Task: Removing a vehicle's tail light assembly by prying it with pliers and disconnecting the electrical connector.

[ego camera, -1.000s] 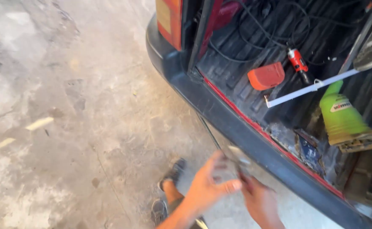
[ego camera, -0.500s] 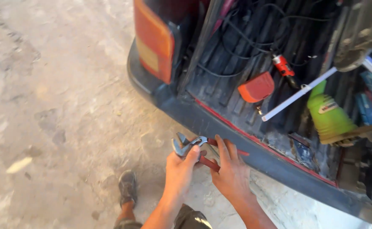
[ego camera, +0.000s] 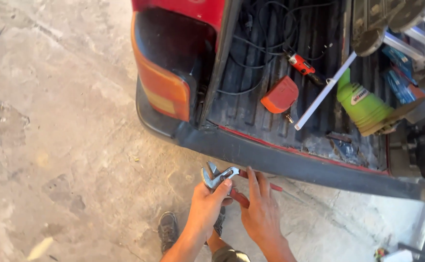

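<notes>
The pliers (ego camera: 220,178) have steel jaws and red handles. They lie level just below the dark bumper (ego camera: 290,162), jaws pointing left.
</notes>
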